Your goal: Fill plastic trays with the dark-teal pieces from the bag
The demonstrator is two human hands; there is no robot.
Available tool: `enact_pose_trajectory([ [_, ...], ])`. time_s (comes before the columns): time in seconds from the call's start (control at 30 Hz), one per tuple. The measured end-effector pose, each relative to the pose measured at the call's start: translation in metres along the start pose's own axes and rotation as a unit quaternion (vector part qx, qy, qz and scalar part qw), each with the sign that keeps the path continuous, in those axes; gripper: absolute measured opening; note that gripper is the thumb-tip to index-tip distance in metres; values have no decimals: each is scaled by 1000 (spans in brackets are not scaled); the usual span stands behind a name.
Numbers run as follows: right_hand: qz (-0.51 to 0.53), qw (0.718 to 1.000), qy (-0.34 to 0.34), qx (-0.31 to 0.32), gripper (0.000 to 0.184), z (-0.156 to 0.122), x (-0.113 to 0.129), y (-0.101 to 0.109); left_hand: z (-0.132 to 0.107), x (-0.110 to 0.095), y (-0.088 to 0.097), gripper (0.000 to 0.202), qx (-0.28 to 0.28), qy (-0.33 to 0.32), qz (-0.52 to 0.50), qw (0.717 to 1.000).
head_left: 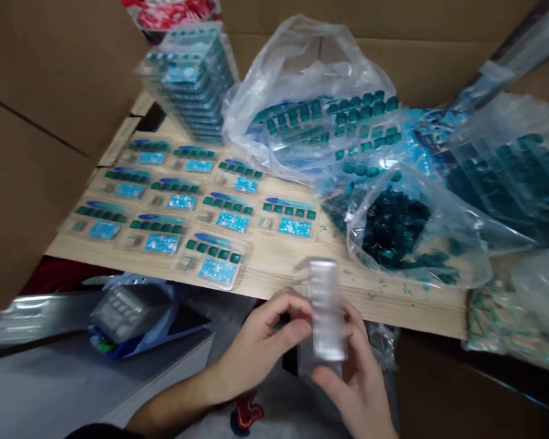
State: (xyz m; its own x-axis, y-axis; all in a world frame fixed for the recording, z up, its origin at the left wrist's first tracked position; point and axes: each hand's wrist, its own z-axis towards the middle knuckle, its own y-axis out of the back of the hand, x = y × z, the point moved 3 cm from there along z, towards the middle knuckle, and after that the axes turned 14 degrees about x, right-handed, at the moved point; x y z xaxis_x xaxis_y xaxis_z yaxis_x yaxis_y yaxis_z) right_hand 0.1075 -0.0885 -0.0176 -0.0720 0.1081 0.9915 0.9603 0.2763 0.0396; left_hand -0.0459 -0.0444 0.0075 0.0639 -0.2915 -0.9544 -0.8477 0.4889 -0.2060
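Note:
Both my hands hold one empty clear plastic blister tray (327, 308) upright, just below the front edge of the wooden board (302, 277). My left hand (260, 350) pinches its left side with curled fingers. My right hand (359, 378) grips it from the right and below. The tray is blurred by motion. On the board, to the left, lie several filled trays (217, 256) with green pieces and blue cards, laid out in rows.
A stack of filled trays (194, 85) leans at the back left. Clear bags of green pieces (315, 122) and a bag of loose dark green pieces (398, 228) crowd the right. Cardboard walls (32, 122) surround the board. A blue bag with a tray (128, 311) lies lower left.

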Motion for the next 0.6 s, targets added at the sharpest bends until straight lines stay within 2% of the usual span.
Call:
enact_pose_trajectory([
  [0.1,-13,999,-16,28,44,-2,-2,-6,5,3,1,12,24,2,-4,1000],
  [0.2,-44,998,-36,-3,36,-1,1,-6,7,0,9,18,54,7,-3,999],
  [0.33,-108,994,-3,5,45,3,6,-6,9,-2,15,21,69,11,-6,997],
  [0.5,-150,989,3,-10,41,3,3,-7,4,5,6,18,25,-4,12,1000],
  [0.6,-112,992,-20,-63,42,-6,-8,5,-1,6,11,20,-26,-14,-12,1000],
])
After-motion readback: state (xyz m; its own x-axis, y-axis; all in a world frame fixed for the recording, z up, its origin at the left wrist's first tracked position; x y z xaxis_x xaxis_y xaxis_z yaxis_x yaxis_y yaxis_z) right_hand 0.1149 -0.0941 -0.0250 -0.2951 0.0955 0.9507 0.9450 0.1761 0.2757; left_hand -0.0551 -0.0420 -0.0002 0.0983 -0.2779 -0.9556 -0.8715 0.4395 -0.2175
